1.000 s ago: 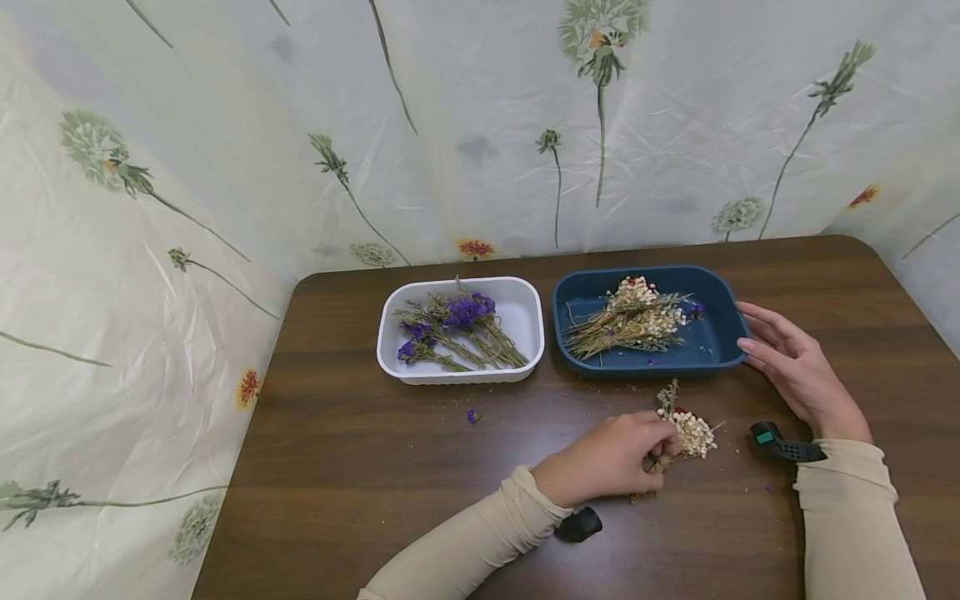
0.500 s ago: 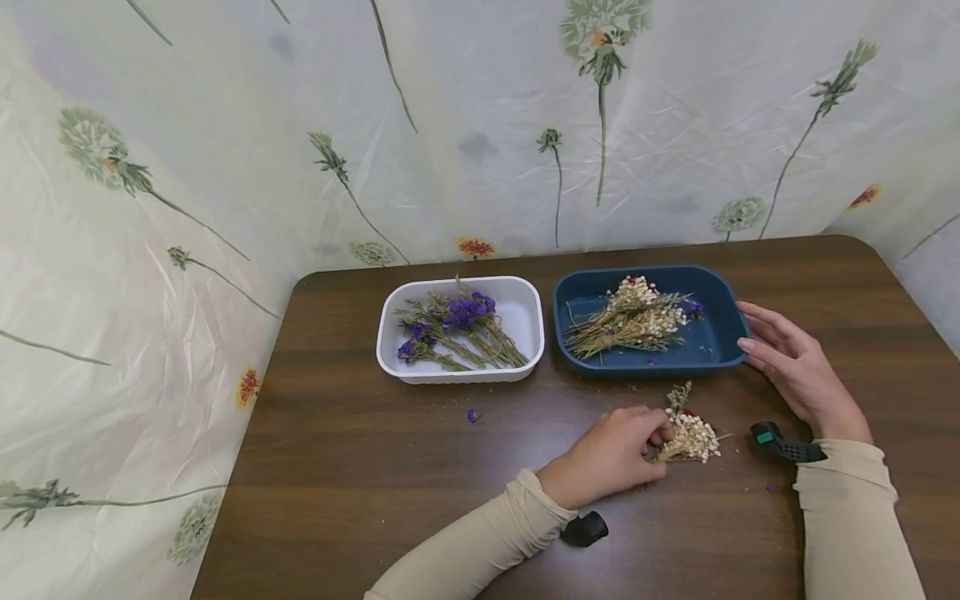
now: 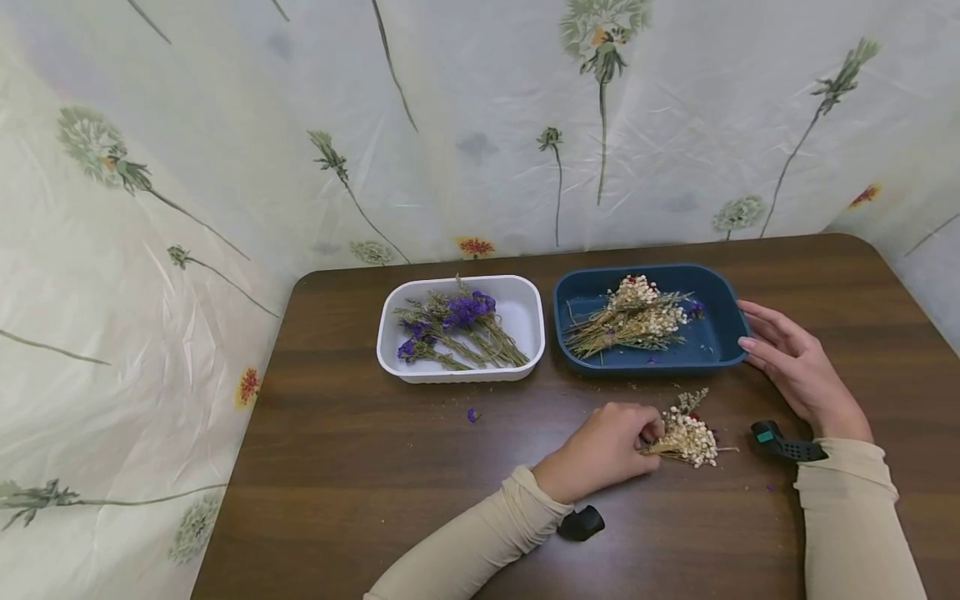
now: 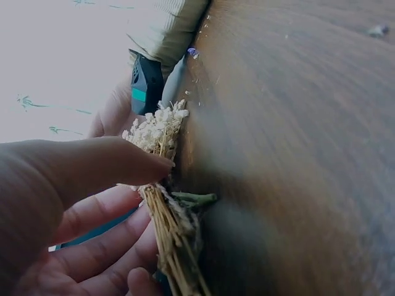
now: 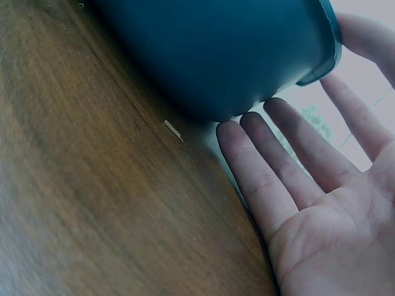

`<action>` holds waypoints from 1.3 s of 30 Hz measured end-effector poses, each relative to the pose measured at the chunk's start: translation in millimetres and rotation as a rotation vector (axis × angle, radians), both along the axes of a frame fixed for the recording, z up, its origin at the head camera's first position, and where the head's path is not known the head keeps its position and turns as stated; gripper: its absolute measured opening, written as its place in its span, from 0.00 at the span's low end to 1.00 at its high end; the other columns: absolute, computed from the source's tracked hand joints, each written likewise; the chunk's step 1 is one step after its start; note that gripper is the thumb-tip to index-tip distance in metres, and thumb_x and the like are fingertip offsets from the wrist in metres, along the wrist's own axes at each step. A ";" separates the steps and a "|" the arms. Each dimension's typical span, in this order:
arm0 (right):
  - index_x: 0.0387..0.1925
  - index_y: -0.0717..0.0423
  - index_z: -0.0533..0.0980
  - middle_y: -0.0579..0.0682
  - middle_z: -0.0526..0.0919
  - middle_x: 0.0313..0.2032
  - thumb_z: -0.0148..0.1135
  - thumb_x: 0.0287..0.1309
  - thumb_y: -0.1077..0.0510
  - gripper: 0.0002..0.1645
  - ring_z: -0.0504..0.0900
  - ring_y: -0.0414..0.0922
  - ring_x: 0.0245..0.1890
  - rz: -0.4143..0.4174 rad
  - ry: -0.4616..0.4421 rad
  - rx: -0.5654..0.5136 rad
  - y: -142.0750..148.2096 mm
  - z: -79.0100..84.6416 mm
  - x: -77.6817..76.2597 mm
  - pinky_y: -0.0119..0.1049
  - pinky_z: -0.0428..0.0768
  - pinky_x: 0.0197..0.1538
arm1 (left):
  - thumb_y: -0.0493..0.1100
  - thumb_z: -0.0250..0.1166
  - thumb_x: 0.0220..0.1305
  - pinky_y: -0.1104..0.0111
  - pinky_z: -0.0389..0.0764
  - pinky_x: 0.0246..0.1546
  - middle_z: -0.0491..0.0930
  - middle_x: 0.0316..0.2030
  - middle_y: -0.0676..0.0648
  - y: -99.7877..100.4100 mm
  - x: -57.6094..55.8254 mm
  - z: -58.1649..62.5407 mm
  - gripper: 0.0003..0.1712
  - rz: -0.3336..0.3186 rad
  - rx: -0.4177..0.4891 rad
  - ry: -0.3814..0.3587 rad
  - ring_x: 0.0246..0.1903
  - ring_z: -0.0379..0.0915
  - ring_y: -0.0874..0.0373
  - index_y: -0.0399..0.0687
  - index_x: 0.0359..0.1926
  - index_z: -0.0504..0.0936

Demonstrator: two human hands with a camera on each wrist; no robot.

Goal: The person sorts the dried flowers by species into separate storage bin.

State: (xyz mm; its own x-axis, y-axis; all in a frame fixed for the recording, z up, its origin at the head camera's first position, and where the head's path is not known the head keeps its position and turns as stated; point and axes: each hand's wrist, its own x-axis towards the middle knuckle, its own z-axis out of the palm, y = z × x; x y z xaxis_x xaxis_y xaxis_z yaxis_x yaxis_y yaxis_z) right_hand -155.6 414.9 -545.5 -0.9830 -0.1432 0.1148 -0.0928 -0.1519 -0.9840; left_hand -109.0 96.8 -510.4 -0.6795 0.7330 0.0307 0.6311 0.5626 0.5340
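Note:
My left hand (image 3: 611, 446) pinches a small bunch of dried flowers (image 3: 692, 440) low over the table, its cream heads pointing right. In the left wrist view, twine wraps the straw-coloured stems of the bunch (image 4: 176, 246), and my thumb lies across it below the heads. A green stem end (image 4: 196, 198) sticks out at the twine. My right hand (image 3: 798, 367) rests against the right end of a blue tray (image 3: 720, 354). Its fingers are fairly straight, with fingertips (image 5: 229, 131) at the tray's wall and the thumb at the rim in the right wrist view.
Inside the blue tray lie cream dried flower bunches (image 3: 637, 321). A white tray (image 3: 525, 292) to its left bears purple dried flowers (image 3: 468, 310). One loose purple floret (image 3: 472, 415) and plant crumbs lie on the brown table (image 3: 337, 467). A patterned curtain (image 3: 480, 150) hangs behind.
My left hand has shifted slightly, and the bunch in it has turned so that its grey-green sprig leans further right. My right hand stays at the blue tray.

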 end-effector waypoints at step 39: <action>0.78 0.62 0.59 0.44 0.73 0.68 0.48 0.73 0.74 0.34 0.81 0.33 0.61 0.002 -0.007 -0.003 -0.2 1.3 1.2 0.24 0.83 0.55 | 0.44 0.75 0.64 0.90 0.74 0.37 0.85 0.31 0.61 -16.6 -24.4 38.0 0.07 -0.060 0.189 -0.167 0.29 0.73 0.82 0.53 0.42 0.86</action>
